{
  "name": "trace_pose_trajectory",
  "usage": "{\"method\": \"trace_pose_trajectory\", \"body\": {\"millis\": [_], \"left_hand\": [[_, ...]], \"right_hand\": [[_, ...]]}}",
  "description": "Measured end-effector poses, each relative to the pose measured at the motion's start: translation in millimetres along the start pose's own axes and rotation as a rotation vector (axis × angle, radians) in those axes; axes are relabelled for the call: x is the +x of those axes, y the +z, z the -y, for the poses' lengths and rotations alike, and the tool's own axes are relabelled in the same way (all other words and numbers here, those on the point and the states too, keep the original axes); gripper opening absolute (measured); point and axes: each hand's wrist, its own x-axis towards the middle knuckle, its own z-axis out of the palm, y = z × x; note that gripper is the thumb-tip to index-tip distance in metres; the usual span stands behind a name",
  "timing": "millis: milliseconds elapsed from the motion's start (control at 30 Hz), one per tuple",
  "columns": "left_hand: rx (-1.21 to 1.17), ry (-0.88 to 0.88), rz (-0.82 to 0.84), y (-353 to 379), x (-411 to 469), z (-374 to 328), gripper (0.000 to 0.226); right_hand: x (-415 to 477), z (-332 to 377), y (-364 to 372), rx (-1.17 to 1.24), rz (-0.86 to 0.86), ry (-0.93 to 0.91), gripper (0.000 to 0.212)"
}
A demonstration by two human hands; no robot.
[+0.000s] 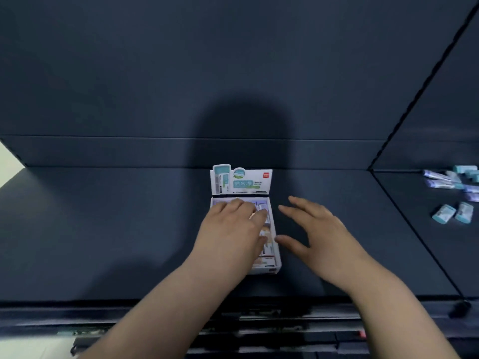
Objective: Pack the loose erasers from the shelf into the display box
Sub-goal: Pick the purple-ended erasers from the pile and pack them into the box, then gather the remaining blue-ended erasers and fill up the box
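Item 1. Left fingers [243,207], four plus thumb: lightly bent, laid on the packed erasers [268,244] at the far end of the box [277,257], gripping nothing I can make out. The left hand [230,231] covers most of the box's opening.

Item 2. Right fingers [298,207]: spread wide and straight, holding nothing. The right hand [321,239] is just right of the box, thumb tip near its right wall; I cannot tell whether it touches.

Item 3. Box, one: white card, rectangular, open-topped, lengthwise on the shelf [116,229]. Packed erasers show along its right side as flat printed wrappers; count hidden by the hand.

Item 4. Header flap [248,181], one: white card printed in teal, upright at the box's far end, top edge cut in rounded shapes.

Item 5. Loose erasers, far right of the shelf, well apart from the box: a pair [452,214] of small teal-ended blocks in front, and behind them a heap [448,178], teal and pale violet, too blurred to count.

Item 6. Shelf: dark, matt, flat.
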Motion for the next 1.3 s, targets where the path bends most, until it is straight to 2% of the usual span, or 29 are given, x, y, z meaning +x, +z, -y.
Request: {"method": "trace_pose_trajectory", "body": {"millis": [167,500,667,1033,1300], "left_hand": [[-0.051,0.029,-0.016,11.3,19.5,-58.3,0.061],[-0.057,0.063,-0.039,37.3,75.1,-226.8,0.067],[-0.077,0.029,0.000,52.0,93.5,-284.2,0.069],[-0.061,0.023,-0.016,56.9,137.2,-297.4,0.069],[-0.090,0.057,0.036,66.2,177.3,-296.6,0.069]], "right_hand": [[-34.9,-50.2,-28.5,0.012,0.023,0.023,0.071],[-129.8,-217.8,-107.8,-0.070,-0.003,0.144,0.076],[-160.3,-279.5,-129.8,-0.098,0.023,0.184,0.075],[-147.8,-315.2,-148.4,-0.062,0.014,0.213,0.071],[-129.0,-344.9,-155.8,-0.080,-0.013,0.329,0.066]]}}
